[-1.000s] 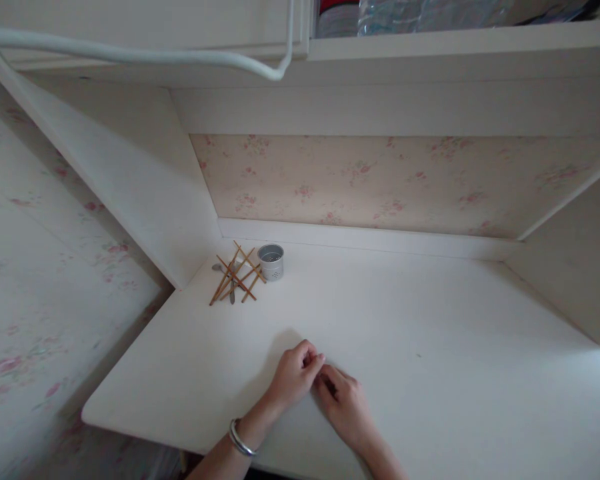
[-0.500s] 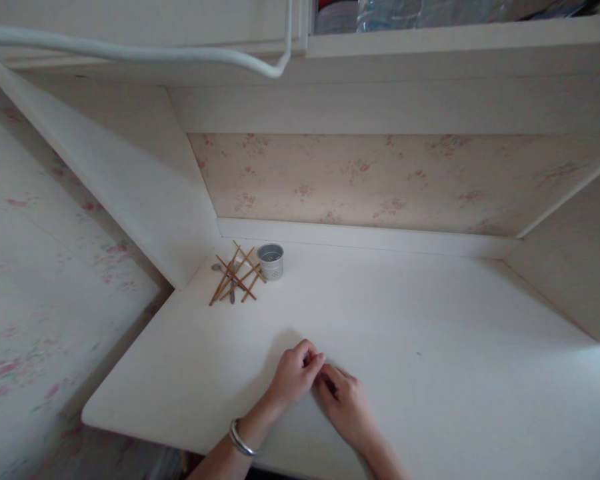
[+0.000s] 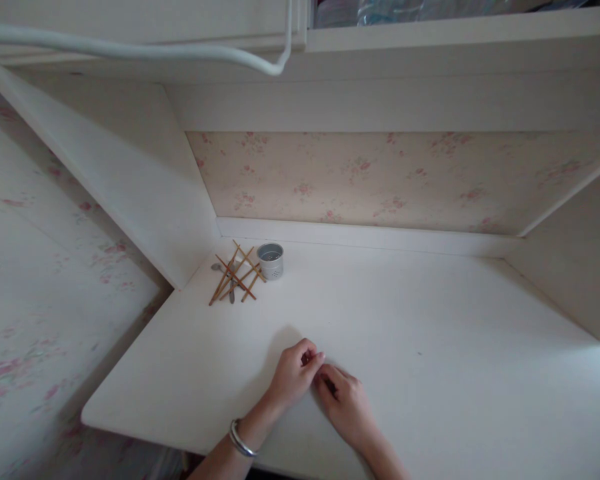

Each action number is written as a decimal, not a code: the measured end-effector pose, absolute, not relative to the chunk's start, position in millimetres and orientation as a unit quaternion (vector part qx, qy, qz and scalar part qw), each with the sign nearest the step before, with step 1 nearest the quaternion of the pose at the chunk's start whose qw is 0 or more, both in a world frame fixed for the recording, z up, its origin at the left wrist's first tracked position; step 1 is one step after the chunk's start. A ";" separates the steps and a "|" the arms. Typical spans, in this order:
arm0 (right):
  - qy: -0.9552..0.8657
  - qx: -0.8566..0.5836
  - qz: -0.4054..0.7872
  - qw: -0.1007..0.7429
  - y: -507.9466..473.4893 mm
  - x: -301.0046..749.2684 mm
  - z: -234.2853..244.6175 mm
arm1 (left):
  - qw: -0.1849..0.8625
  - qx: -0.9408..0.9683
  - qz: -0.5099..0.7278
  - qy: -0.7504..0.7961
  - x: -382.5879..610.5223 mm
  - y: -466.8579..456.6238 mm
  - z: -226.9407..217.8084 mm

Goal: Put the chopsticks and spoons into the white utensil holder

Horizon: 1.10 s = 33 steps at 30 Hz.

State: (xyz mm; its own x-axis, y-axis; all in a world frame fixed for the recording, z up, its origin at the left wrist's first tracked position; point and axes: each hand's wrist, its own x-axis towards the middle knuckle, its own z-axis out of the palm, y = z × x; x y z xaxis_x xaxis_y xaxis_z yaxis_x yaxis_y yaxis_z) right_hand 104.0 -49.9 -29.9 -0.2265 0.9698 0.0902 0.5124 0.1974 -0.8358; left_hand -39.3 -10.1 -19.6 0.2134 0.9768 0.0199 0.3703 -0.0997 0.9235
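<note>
My left hand (image 3: 294, 375), with a silver bangle (image 3: 241, 438) at the wrist, rests on the white desk (image 3: 430, 347) with its fingers curled in. Beside it my right hand (image 3: 344, 402) lies on the desk with fingers bent, its fingertips touching those of the left. Nothing can be made out in either hand. Far off at the back left of the desk lies a heap of several brown chopsticks (image 3: 235, 275) over a metal spoon (image 3: 220, 269), next to a small perforated metal cup (image 3: 271, 261).
The desk sits in an alcove with floral wallpaper (image 3: 370, 177) behind, white side panels left and right, and a cupboard above. A white cable (image 3: 130, 52) hangs across the top left. The desk's left edge drops off near the wallpapered wall.
</note>
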 end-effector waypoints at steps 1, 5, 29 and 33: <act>-0.702 -0.529 0.348 0.326 -49.8 104.0 -30.6 | 0.428 0.652 0.355 0.515 -39.3 -10.0 -19.5; -0.707 -0.533 0.342 0.315 -49.3 103.6 -32.0 | 0.435 0.651 0.354 0.511 -39.7 -9.5 -19.0; -0.703 -0.531 0.352 0.315 -48.4 103.7 -30.3 | 0.438 0.646 0.349 0.519 -39.7 -9.0 -21.3; -0.707 -0.532 0.349 0.309 -48.3 103.2 -30.1 | 0.438 0.647 0.350 0.517 -39.9 -9.5 -22.0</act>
State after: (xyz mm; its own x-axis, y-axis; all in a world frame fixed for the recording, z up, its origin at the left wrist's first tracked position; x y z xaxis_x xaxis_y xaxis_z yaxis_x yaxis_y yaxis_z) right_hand 103.2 -48.3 -30.1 -0.2420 0.9681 0.0656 0.5371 0.1900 -0.8219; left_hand -39.9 -9.5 -22.0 0.2212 0.9752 -0.0008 0.3625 -0.0814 0.9284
